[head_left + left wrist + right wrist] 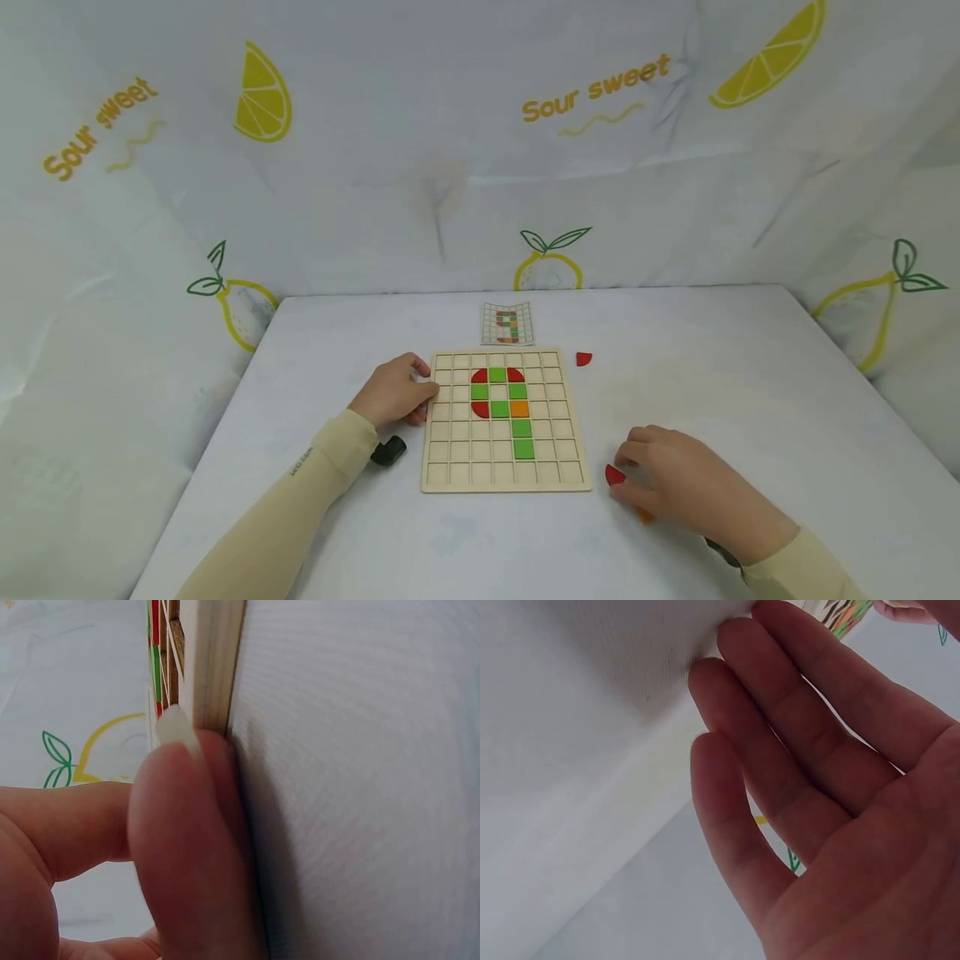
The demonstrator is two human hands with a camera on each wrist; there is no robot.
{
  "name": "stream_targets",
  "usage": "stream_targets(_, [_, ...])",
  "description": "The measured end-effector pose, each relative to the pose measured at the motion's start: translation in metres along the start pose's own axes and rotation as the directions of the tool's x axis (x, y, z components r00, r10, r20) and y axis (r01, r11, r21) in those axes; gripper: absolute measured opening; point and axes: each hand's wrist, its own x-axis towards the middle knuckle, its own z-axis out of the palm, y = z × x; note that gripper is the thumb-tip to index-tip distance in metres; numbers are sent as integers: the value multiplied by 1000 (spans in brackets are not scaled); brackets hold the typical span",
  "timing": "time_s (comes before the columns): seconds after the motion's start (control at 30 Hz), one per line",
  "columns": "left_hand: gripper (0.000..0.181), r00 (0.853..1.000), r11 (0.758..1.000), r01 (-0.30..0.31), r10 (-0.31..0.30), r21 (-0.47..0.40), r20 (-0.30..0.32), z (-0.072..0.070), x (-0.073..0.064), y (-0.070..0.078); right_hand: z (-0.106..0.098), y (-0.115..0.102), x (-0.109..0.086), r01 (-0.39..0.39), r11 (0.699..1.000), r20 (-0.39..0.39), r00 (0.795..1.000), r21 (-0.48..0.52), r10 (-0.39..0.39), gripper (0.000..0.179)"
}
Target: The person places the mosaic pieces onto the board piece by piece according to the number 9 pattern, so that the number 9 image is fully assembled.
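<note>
A wooden grid board (457,462) lies flat, with green, red and orange tiles set in it in the shape of a 9. At its left edge my left hand (390,390) rests, fingertips on the rim; the left wrist view shows a finger (191,825) against the board's side (214,660). To the right of the board, my right hand (678,479) pinches a red quarter-round tile (614,475) between thumb and forefinger. An orange tile (645,516) peeks out under that thumb. In the right wrist view the other fingers (780,712) lean against the tabletop, and the tile is hidden.
Behind the board stands a small pattern card (507,324) printed with a similar 9. Another red quarter-round tile (583,358) lies off the board's upper right corner. A white cloth (337,333) covers the table, and a lemon-print curtain (420,167) hangs behind.
</note>
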Motion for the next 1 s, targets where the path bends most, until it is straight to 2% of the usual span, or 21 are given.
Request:
stream_targets(0.1, [30,1000,1000,-5,5,3,-1,0,0,-1,2,0,0,27,1000,-22,999,4,-27,21])
stream_targets(0.23, [30,1000,1000,-8,8,-3,-1,0,1,-3,3,0,1,23,1000,-28,999,-15,-23,21])
stream_targets(0.47, [30,1000,1000,-8,8,-8,2,0,2,-2,1,7,-1,-20,999,-12,1000,-32,20,21])
stream_targets(0.73, [30,1000,1000,-5,5,-9,-3,-2,0,-3,3,0,5,75,997,-72,994,-24,-76,19])
stream_targets(1.0, [29,1000,1000,-7,7,-15,6,0,3,-4,5,-5,11,69,998,-57,996,-9,-69,19])
